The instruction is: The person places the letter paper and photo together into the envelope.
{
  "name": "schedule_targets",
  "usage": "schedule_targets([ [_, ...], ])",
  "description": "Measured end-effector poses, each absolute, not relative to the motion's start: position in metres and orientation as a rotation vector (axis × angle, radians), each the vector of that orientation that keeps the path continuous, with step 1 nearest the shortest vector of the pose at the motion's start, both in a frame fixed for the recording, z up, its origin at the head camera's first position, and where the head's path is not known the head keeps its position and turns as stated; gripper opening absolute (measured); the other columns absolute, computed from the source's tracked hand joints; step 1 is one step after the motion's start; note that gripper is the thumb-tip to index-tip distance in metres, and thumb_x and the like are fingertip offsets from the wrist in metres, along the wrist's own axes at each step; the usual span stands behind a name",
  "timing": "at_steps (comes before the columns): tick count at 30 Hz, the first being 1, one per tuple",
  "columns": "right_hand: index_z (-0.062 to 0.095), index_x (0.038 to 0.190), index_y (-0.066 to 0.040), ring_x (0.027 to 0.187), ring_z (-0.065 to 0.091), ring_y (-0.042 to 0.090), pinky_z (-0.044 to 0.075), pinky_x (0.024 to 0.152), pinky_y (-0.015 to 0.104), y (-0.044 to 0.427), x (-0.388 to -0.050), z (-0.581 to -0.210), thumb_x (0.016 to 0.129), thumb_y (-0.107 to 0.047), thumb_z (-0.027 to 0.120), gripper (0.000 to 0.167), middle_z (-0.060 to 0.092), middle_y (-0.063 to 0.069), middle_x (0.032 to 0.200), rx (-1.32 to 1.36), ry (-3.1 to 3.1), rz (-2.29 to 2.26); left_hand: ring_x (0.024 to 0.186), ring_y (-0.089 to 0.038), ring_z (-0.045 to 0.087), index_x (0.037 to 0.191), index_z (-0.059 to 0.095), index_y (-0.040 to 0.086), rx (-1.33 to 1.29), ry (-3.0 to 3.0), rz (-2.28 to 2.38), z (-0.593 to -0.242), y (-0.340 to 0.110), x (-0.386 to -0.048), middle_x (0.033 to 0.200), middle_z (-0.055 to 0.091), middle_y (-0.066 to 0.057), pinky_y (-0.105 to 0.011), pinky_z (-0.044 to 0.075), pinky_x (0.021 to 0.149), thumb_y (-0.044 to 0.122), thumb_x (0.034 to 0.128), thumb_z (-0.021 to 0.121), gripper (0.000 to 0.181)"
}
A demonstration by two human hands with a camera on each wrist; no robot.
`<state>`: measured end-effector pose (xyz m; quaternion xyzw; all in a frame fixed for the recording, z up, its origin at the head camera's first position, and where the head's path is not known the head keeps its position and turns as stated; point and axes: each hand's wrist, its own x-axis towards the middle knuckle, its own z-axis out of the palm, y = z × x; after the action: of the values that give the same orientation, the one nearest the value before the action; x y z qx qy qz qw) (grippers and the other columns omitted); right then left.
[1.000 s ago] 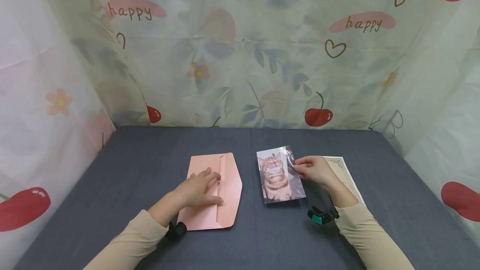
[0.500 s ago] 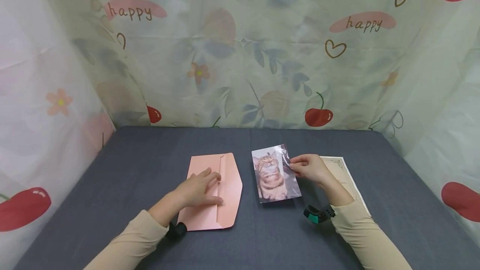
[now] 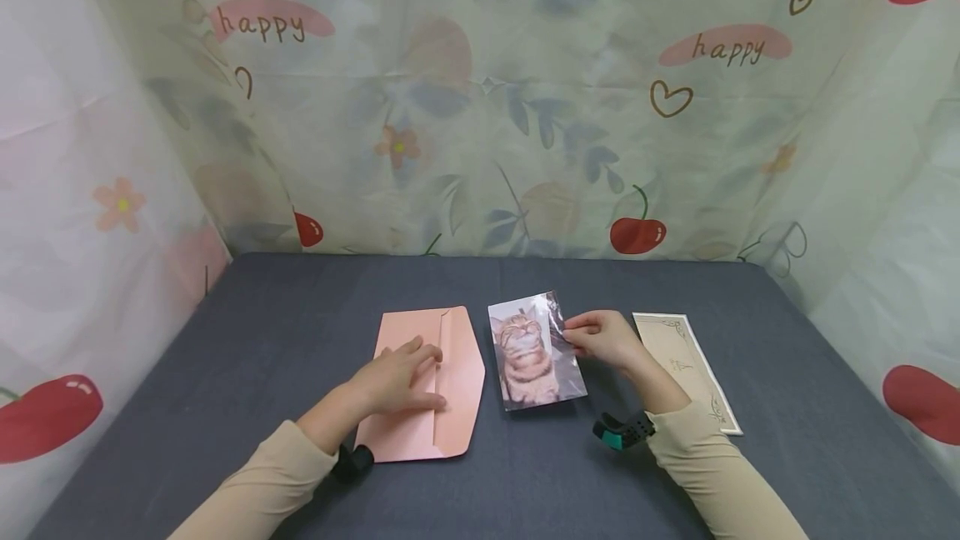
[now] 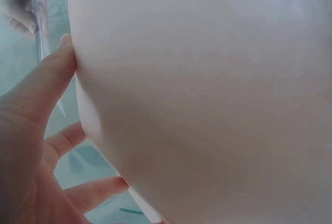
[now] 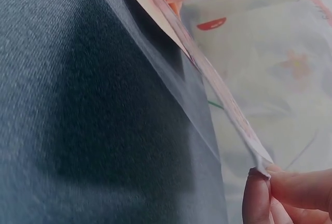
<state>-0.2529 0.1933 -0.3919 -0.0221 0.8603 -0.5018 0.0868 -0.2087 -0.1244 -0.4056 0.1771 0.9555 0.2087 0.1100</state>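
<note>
A pink envelope (image 3: 463,377) lies on the table with its flap unfolded toward the right. My left hand (image 3: 390,380) rests on it, fingers spread, the tips touching near the pocket's edge. In the left wrist view, the thumb and fingertips meet the envelope's pale surface (image 4: 207,89). To the right of the envelope, my right hand (image 3: 606,340) pinches the right edge of a photo card (image 3: 527,365) picturing a cat. The card is slightly tilted and apart from the envelope in the head view. The right wrist view shows the card (image 5: 228,102) nearly edge-on between thumb and finger.
A cream card (image 3: 686,361) with a white border and ornamental corners lies on the right, partly behind the right sleeve (image 3: 712,465). Dark grey cloth covers the table (image 3: 525,482). A printed curtain (image 3: 480,123) hangs along the back and sides.
My right hand has carried the photo card leftward, nearer the envelope. More of the cream card shows now. The left hand and envelope have stayed in place.
</note>
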Motion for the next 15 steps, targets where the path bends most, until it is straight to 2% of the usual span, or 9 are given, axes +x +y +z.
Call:
schedule_targets([
  [7, 0.06, 0.109, 0.012, 0.065, 0.061, 0.005, 0.057, 0.067, 0.028, 0.186, -0.253, -0.396, 0.087, -0.006, 0.063, 0.028, 0.07, 0.016, 0.088, -0.091, 2.552, -1.501, 0.128, -0.042, 0.045, 0.119, 0.052, 0.022, 0.531, 2.819, 0.602, -0.407, -0.125, -0.21, 0.147, 0.036, -0.022, -0.061, 0.023, 0.109, 0.048, 0.0748, 0.073, 0.056],
  [15, 0.059, 0.108, 0.014, 0.064, 0.06, 0.004, 0.057, 0.066, 0.028, 0.176, -0.253, -0.399, 0.086, -0.003, 0.062, 0.027, 0.069, 0.011, 0.084, -0.082, 2.5, -1.558, 0.127, -0.043, 0.045, 0.12, 0.051, 0.021, 0.529, 2.813, 0.607, -0.407, -0.125, -0.21, 0.147, 0.035, -0.023, -0.061, 0.022, 0.109, 0.048, 0.0753, 0.072, 0.056],
])
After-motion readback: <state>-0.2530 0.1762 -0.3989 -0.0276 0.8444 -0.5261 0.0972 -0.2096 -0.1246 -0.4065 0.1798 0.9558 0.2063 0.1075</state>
